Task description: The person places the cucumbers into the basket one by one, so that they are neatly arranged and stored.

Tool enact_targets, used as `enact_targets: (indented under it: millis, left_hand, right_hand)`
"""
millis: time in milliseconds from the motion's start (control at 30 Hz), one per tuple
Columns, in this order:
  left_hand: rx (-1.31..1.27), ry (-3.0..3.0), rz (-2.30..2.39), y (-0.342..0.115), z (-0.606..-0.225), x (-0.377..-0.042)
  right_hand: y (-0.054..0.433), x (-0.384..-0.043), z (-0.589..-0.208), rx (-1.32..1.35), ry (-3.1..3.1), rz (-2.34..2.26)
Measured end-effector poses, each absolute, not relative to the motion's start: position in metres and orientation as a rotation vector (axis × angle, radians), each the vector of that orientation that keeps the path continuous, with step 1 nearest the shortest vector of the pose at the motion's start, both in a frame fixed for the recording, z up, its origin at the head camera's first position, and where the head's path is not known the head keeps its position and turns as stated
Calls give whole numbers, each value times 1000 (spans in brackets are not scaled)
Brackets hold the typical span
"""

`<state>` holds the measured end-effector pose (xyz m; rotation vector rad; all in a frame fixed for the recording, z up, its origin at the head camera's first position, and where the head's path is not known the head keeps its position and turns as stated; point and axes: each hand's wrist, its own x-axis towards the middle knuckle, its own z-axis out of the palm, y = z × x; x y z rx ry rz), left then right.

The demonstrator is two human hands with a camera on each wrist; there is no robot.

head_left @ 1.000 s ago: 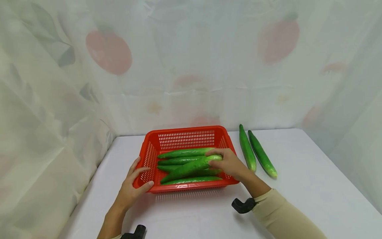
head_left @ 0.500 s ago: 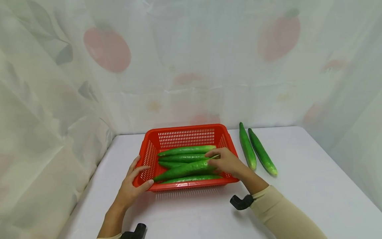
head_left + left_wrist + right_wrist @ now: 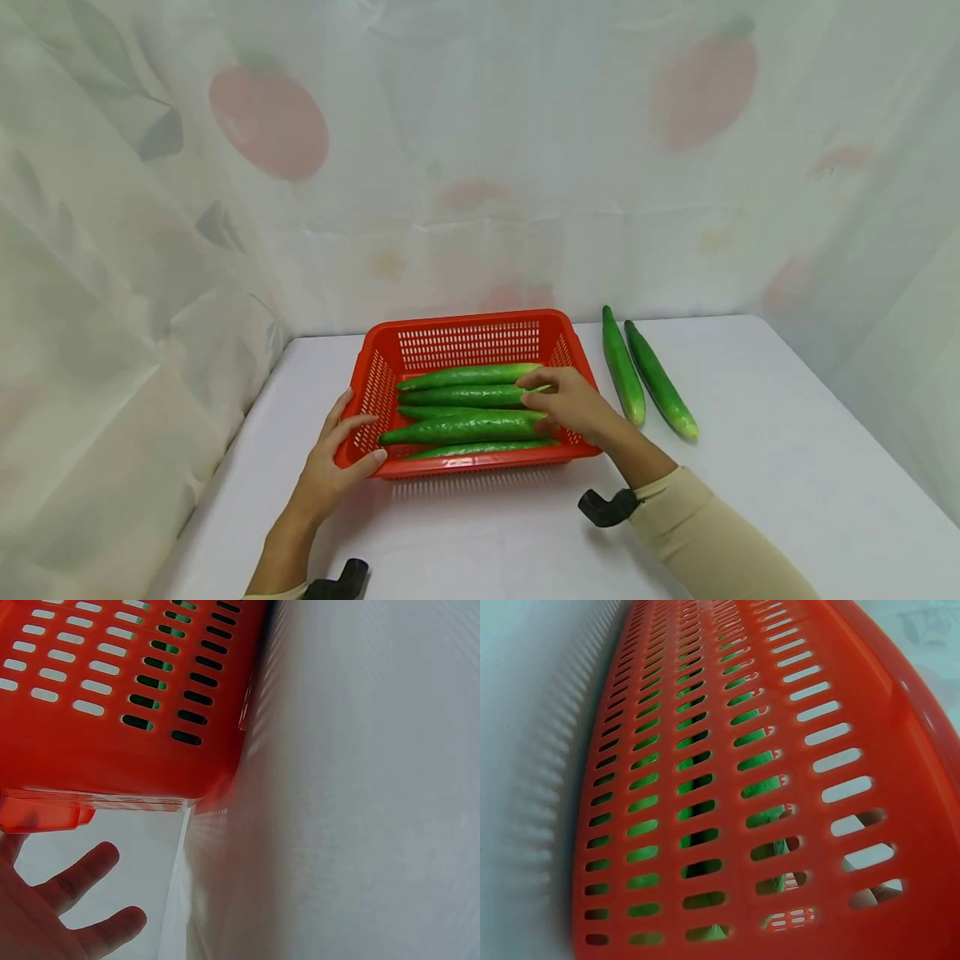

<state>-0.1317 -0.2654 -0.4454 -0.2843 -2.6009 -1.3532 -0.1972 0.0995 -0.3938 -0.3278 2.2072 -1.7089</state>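
Observation:
Several long green cucumbers lie side by side in a red plastic basket [image 3: 472, 320] with slotted walls. My left hand [image 3: 327, 475] holds the basket's left rim near the front corner, fingers and thumb over it; in the left wrist view, two fingers spread below the rim. Inside the right end, my right hand [image 3: 573, 408] hovers with relaxed fingers at the pale end of the front-lying upper cucumber [image 3: 465, 427]. The basket wall [image 3: 780, 750] hides this hand almost wholly in the right wrist view, where green shows through the slots.
Two more cucumbers, one nearer [image 3: 622, 367] and one farther right [image 3: 662, 381], lie on the white table [image 3: 765, 467] beside the basket. A patterned curtain [image 3: 480, 167] hangs behind the table and along its sides.
The upper cucumber has come down from a slant to lie nearly level, its left end shifting left and its right end dropping from my right fingers. My left hand stays on the rim.

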Motion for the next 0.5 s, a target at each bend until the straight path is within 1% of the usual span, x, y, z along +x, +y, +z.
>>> enact_targets:
  millis: [200,500]
  left_hand:
    - [-304,-2581,-1378,-265,-446,-132]
    - [-321,-2545,-1429,-267,-447,-132]
  right_hand:
    - [101,-197,-394,-333,2202,-1754]
    - [109,-195,-390,-416,2166,-1966]
